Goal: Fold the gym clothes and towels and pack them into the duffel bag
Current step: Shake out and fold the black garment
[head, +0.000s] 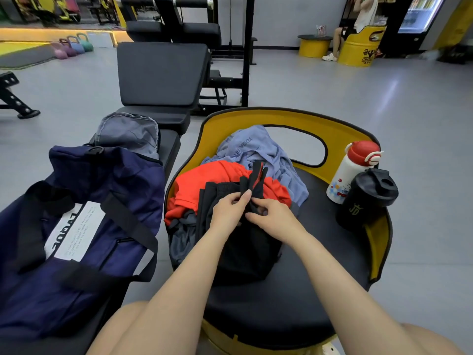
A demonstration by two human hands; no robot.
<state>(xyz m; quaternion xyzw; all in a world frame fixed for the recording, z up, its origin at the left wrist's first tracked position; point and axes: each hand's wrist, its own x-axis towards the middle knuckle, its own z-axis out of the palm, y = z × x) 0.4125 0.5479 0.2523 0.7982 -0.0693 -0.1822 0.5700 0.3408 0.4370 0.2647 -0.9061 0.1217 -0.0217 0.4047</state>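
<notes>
Faintly, "YOGA" on blue towel point(252, 149).

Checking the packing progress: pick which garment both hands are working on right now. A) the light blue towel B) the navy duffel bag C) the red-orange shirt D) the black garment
D: the left hand and right hand both pinch the black garment, which lies atop the red-orange shirt on the seat.
</notes>
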